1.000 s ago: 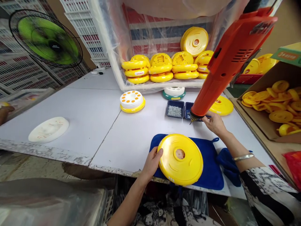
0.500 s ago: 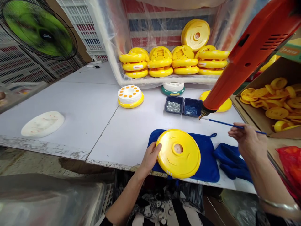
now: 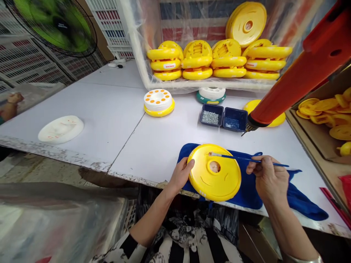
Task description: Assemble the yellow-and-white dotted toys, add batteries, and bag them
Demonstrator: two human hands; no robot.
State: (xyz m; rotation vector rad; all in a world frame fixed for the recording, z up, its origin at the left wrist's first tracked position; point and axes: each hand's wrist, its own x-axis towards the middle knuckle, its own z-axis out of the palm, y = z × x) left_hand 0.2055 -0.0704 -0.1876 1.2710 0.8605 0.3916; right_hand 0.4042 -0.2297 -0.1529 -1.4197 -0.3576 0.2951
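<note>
My left hand (image 3: 181, 173) grips the left rim of a round yellow plastic disc (image 3: 208, 184), thumb on top. The disc has a raised ring with a hole in its middle and a few curved slots. It is held over a blue cloth (image 3: 248, 193). In my right hand (image 3: 270, 179) is a thin blue paintbrush (image 3: 241, 158), pinched near the middle of its handle. Its tip lies over the disc's upper part, by a slot above the central ring; whether it touches the surface I cannot tell.
An orange-red electric screwdriver (image 3: 298, 84) hangs at the right, its bit above the table. Below it sits a dark blue two-part box (image 3: 235, 119) with small screws in one half. Yellow parts fill a plastic-lined crate (image 3: 175, 86) behind and a carton (image 3: 315, 135) at right.
My right hand has brought the brush from beside the screwdriver bit down and left over the disc. My left hand still holds the disc. The view has shifted a little.
</note>
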